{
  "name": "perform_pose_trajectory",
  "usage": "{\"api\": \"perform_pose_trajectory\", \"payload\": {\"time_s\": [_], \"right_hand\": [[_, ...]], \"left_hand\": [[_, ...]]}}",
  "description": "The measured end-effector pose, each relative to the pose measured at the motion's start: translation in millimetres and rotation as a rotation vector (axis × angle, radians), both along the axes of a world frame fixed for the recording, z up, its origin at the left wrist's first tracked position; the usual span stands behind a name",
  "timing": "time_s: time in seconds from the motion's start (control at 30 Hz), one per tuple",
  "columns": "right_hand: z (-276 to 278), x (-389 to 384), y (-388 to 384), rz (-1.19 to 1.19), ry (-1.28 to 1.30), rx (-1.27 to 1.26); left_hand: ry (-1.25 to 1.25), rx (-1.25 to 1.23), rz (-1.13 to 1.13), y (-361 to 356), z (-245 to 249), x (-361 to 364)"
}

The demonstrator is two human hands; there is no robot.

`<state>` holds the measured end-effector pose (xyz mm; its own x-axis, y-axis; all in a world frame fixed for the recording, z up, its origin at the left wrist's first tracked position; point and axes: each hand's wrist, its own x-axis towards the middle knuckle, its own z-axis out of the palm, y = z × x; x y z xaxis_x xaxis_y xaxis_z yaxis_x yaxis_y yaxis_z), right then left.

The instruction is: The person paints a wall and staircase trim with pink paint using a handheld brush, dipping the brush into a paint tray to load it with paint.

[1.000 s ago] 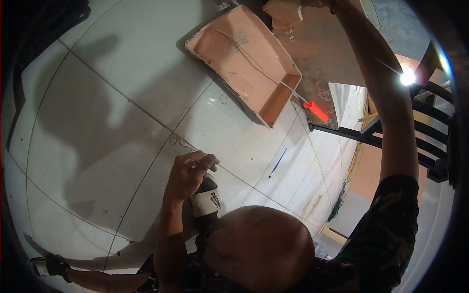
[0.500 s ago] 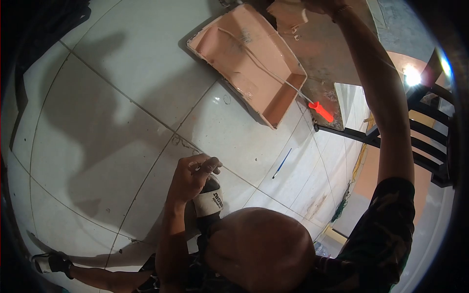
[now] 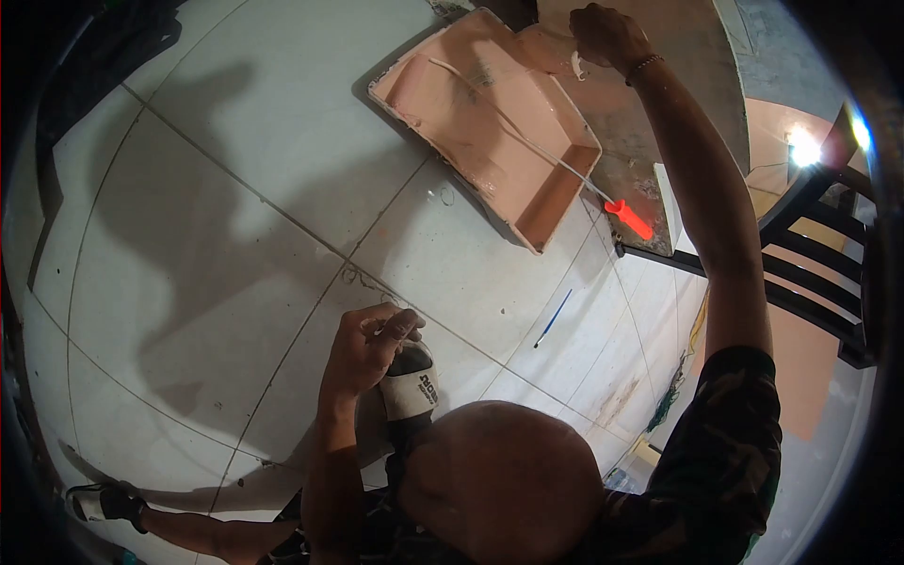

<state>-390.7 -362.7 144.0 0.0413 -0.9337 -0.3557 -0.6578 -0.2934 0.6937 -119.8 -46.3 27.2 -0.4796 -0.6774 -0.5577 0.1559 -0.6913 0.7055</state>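
My left hand [image 3: 370,347] is closed in a pinch above a shoe [image 3: 410,394] on my foot, beside my bent knee [image 3: 504,476]. What its fingers hold, if anything, is too small to make out. My right hand [image 3: 610,38], at the end of a stretched arm, is closed over a grey-brown board [image 3: 650,104]; its fingers hide whatever they may hold. Just below that hand lies a small pale scrap [image 3: 577,66]. Nearby is a paint tray [image 3: 518,226] coated in peach paint. Across it rests a long thin rod with an orange handle [image 3: 629,218].
A thin blue-handled paintbrush [image 3: 554,318] lies on the white tiled floor [image 3: 217,311]. Black slatted furniture [image 3: 819,245] stands at the right, near a bright lamp [image 3: 805,149]. My other shoe [image 3: 89,506] is at the lower left.
My right hand has come slightly down and left, more fully into view. The peach piece seen beside it earlier no longer shows the same shape. My left hand keeps its pinch.
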Motion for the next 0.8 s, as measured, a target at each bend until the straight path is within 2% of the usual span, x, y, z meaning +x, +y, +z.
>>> {"api": "perform_pose_trajectory", "payload": {"time_s": [0.07, 0.13, 0.33, 0.43, 0.5, 0.6, 0.67, 0.7, 0.77, 0.8], "right_hand": [[-1.9, -9.5, 2.4, -0.091, 0.014, 0.005], [-9.6, -38.3, 2.7, 0.142, -0.056, -0.091], [38.4, -28.8, 29.1, 0.180, -0.295, -0.240], [27.8, -42.8, 18.8, 0.246, -0.177, -0.223], [14.7, -29.3, 30.1, 0.264, -0.207, -0.276], [-3.0, -27.4, 31.1, 0.180, -0.214, -0.199], [-3.2, -27.8, 32.3, -0.009, -0.262, -0.191], [2.8, -27.4, 33.9, -0.010, -0.269, -0.196], [17.8, -30.0, 39.5, -0.046, -0.228, -0.376], [19.9, -62.7, 23.9, 0.059, -0.225, -0.407]], "left_hand": [[-0.019, -0.002, -0.030, -0.8, 0.5, -0.4], [-0.011, -0.010, -0.025, -1.0, 1.8, -2.6], [-0.016, -0.010, -0.010, 2.2, -1.6, -1.1], [-0.001, 0.011, 0.015, 5.0, -6.9, -3.2], [0.009, -0.022, 0.025, 3.5, -4.4, -6.8], [-0.010, -0.037, 0.010, 1.3, 3.5, -2.0], [-0.064, -0.012, -0.013, 2.9, 3.6, 4.0], [-0.071, -0.016, -0.014, 3.9, 4.6, 6.7], [-0.094, -0.014, 0.015, 4.7, 5.1, 12.1], [-0.098, -0.011, 0.012, 5.9, 3.4, 14.2]]}}
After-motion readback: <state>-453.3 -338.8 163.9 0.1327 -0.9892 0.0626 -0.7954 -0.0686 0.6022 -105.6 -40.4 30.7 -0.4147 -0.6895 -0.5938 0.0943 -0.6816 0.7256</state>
